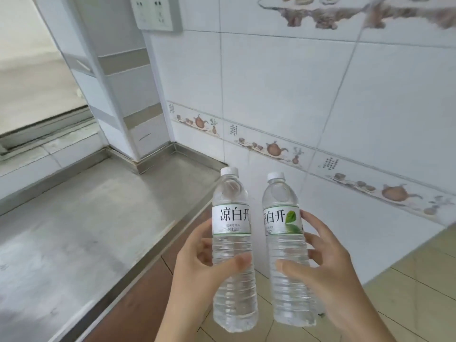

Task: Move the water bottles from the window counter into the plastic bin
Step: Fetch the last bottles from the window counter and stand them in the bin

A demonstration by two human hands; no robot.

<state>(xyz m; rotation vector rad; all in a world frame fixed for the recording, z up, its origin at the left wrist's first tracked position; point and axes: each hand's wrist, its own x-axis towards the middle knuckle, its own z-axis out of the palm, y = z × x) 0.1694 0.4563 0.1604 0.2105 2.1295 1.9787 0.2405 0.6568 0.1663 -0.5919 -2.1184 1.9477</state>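
Two clear water bottles with white caps and white labels are held upright in the air, side by side, past the counter's right edge. My left hand (197, 265) grips the left bottle (232, 218) around its middle, thumb in front. My right hand (328, 265) grips the right bottle (282, 223), whose label has a green leaf, thumb across the front. The steel window counter (81, 230) lies to the left, below the bottles. No plastic bin is in view.
A window sill and sliding frame (47, 129) run along the counter's far left. A white tiled wall (296, 95) with a teapot border stands behind. A brown cabinet front (138, 299) drops below the counter edge; beige floor tiles (407, 292) at right.
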